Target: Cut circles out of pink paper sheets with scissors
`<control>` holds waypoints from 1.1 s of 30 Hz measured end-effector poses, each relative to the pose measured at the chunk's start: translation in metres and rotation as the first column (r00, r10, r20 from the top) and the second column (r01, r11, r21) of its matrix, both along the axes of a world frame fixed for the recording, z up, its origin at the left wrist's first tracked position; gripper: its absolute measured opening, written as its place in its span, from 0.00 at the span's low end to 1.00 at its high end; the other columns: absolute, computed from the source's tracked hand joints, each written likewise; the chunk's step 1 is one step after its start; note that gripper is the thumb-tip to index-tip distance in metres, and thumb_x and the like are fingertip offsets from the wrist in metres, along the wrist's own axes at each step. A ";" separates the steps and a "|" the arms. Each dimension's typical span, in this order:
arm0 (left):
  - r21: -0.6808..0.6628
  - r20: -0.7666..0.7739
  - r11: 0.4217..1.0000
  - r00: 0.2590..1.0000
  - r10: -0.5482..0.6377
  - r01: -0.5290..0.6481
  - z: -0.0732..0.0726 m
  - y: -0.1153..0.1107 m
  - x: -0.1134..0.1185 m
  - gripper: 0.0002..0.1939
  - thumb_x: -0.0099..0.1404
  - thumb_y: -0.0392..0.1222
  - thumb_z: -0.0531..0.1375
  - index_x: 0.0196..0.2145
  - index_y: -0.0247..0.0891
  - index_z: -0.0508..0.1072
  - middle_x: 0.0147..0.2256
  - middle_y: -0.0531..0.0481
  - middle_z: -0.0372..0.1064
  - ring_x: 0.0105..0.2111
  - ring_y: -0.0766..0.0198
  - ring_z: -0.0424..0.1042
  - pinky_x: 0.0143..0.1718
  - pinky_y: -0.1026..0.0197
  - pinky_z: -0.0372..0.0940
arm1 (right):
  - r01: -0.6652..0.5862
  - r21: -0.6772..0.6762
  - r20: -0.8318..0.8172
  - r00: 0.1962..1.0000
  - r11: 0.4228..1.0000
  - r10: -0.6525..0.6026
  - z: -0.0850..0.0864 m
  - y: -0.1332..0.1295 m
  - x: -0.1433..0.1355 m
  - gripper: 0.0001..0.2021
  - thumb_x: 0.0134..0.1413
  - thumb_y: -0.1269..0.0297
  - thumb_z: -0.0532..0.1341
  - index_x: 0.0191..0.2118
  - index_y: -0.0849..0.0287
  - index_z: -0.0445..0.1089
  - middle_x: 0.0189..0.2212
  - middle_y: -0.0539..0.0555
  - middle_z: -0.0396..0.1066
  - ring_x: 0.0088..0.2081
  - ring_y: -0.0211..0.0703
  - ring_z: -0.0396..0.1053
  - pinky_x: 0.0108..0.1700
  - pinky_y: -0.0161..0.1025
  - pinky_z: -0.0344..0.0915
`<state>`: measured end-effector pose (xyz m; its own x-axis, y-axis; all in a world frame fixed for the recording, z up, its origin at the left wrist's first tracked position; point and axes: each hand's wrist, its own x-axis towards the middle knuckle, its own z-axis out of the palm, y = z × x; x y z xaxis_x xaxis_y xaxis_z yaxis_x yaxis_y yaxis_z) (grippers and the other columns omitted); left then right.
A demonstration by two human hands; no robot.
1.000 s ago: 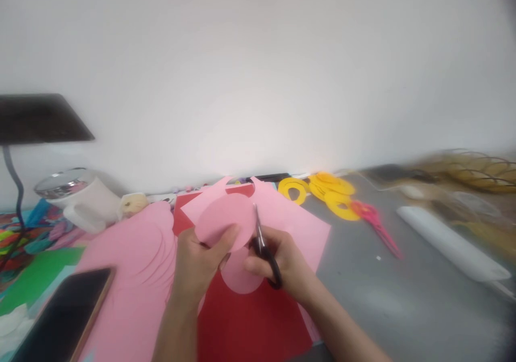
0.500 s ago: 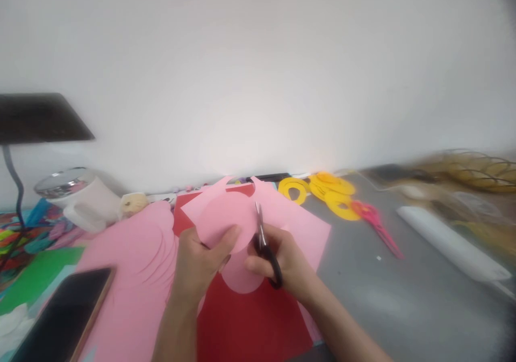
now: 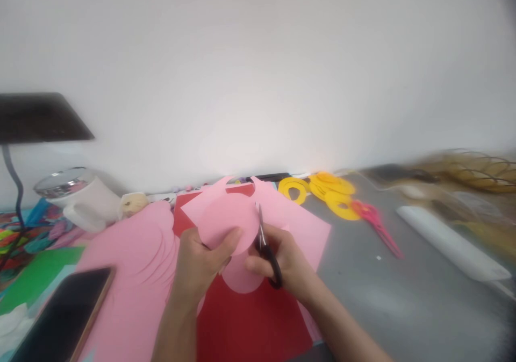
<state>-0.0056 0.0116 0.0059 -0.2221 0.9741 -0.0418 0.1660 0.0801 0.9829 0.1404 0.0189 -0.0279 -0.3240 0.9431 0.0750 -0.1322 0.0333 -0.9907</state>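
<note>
A round pink paper disc [image 3: 226, 217] is pinched in my left hand [image 3: 207, 257], thumb on top. My right hand [image 3: 282, 260] has its fingers in the black handles of a pair of scissors [image 3: 264, 243]. The blades point away from me, up against the disc's right edge. Beneath lie a cut pink sheet [image 3: 300, 217] and another rounded pink piece [image 3: 242, 278]. Red paper [image 3: 245, 327] spreads under these. To the left of my left hand is a fanned pile of pink paper pieces [image 3: 141, 243].
On the right lie yellow paper rings [image 3: 292, 190], pink scissors [image 3: 379, 227] and a long white bar-shaped object [image 3: 451, 243]. A phone [image 3: 64, 313], a white mug [image 3: 92, 200] and green paper [image 3: 44, 276] are at left, with a dark lamp-like panel [image 3: 40, 117] above.
The pink disc has shifted slightly to the right and down in my left hand, against the scissor blades. My right hand and the scissors have hardly moved.
</note>
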 end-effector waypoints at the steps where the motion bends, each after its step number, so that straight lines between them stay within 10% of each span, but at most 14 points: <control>1: 0.001 -0.005 1.000 1.000 -0.003 0.003 0.000 0.000 0.000 0.23 0.49 0.48 0.64 0.12 0.41 0.53 0.12 0.60 0.45 0.14 0.73 0.47 0.16 0.64 0.46 | -0.002 0.002 0.003 1.000 1.000 0.002 0.000 0.000 0.000 0.23 0.38 0.49 0.73 0.27 0.58 0.62 0.18 0.43 0.55 0.22 0.33 0.51 0.24 0.33 0.50; 33: 0.097 0.019 0.995 1.000 -0.005 0.003 -0.016 0.013 -0.012 0.25 0.48 0.51 0.66 0.07 0.40 0.57 0.09 0.56 0.49 0.11 0.70 0.53 0.13 0.64 0.50 | 0.036 -0.116 0.004 0.999 0.993 -0.036 0.000 -0.002 -0.003 0.15 0.37 0.60 0.73 0.28 0.60 0.69 0.16 0.44 0.61 0.20 0.33 0.55 0.23 0.32 0.55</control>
